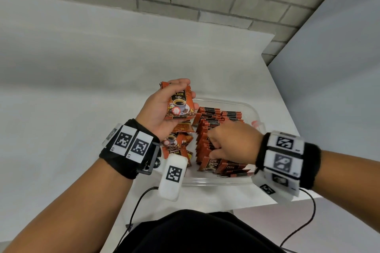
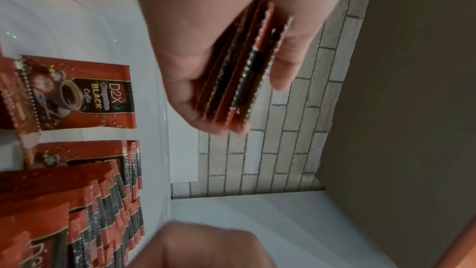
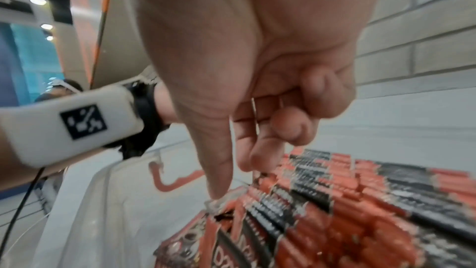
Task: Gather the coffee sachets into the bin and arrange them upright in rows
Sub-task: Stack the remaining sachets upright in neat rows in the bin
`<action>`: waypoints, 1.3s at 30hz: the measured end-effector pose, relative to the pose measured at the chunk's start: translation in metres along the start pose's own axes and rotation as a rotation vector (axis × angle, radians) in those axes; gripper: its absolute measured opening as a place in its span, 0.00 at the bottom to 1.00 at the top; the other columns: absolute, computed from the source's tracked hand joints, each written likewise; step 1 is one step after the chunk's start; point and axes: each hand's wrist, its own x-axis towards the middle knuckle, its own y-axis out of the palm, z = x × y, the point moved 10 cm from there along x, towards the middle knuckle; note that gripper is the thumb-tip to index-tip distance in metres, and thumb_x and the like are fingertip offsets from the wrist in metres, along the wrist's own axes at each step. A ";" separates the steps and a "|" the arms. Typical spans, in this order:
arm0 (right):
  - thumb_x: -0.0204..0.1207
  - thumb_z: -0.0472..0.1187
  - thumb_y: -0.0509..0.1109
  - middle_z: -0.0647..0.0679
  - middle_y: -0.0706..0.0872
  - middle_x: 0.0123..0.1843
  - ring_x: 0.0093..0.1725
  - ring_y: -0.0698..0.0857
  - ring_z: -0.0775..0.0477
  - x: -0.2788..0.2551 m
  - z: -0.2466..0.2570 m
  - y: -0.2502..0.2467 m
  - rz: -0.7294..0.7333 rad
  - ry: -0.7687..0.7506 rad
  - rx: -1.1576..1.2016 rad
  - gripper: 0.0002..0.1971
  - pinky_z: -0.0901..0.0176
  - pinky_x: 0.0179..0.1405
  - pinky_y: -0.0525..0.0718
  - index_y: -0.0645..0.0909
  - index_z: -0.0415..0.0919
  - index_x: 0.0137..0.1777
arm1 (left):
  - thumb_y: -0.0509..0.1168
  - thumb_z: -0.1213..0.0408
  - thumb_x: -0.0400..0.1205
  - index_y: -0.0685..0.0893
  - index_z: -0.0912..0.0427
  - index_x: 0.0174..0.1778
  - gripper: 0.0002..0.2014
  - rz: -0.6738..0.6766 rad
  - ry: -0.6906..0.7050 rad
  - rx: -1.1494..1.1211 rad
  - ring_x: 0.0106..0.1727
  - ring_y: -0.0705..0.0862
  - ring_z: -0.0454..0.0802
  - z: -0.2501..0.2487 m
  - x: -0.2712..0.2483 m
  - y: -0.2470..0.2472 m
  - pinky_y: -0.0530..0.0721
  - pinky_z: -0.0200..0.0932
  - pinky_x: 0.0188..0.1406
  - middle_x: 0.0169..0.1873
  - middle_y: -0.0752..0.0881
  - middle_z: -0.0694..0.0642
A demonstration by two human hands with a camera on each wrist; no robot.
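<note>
- While my left hand (image 1: 162, 107) hovered over the bin's far-left corner, its fingers and thumb were curled round a small stack of sachets (image 1: 179, 104), faces toward me; I judged it a ready supply, kept clear of the rows.
- From the left wrist view, that stack (image 2: 239, 72) showed edge-on, several packets squared together between thumb and fingers, which should make feeding them in one at a time easier.
- My right hand (image 1: 230, 141) was down inside the clear bin (image 1: 255, 113), fingers bent and their tips on the top edges of the standing sachets (image 1: 213, 121), holding none that I could see.
- In the right wrist view, the thumb (image 3: 219, 180) pressed the nearest packet's top while the other fingers sat curled above the rows (image 3: 360, 191); I read that as steadying the row or opening a gap for the next packet.
- Loose sachets (image 1: 176, 146) lay flat and overlapping along the bin's left side, beside the upright rows, not yet stood up.
- By my reckoning the sorting was well along, with the flat ones and my handful left.
</note>
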 end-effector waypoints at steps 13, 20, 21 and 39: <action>0.80 0.35 0.62 0.45 0.87 0.45 0.43 0.84 0.47 -0.030 -0.028 0.035 0.129 0.011 -0.029 0.09 0.59 0.42 0.81 0.85 0.39 0.50 | 0.67 0.62 0.71 0.84 0.57 0.50 0.12 0.014 -0.005 0.036 0.33 0.85 0.53 0.004 -0.003 0.004 0.86 0.43 0.33 0.38 0.86 0.58; 0.80 0.35 0.62 0.51 0.80 0.44 0.41 0.76 0.51 -0.024 -0.036 0.046 0.141 0.005 -0.028 0.09 0.65 0.32 0.71 0.82 0.43 0.53 | 0.67 0.63 0.73 0.84 0.57 0.50 0.11 -0.011 -0.012 0.021 0.38 0.84 0.54 0.006 -0.004 0.001 0.87 0.44 0.35 0.39 0.85 0.59; 0.79 0.35 0.62 0.50 0.82 0.45 0.42 0.76 0.51 -0.025 -0.036 0.046 0.139 0.000 -0.028 0.09 0.64 0.36 0.73 0.83 0.43 0.53 | 0.67 0.63 0.72 0.84 0.57 0.50 0.11 -0.010 -0.010 0.018 0.39 0.84 0.54 0.005 -0.005 0.001 0.87 0.44 0.35 0.40 0.85 0.59; 0.74 0.29 0.60 0.45 0.85 0.41 0.41 0.85 0.43 -0.026 -0.049 0.034 0.058 0.095 -0.119 0.10 0.54 0.37 0.82 0.81 0.41 0.41 | 0.68 0.62 0.72 0.84 0.57 0.52 0.13 -0.008 -0.008 0.024 0.39 0.85 0.54 0.003 -0.004 -0.002 0.87 0.44 0.37 0.41 0.85 0.59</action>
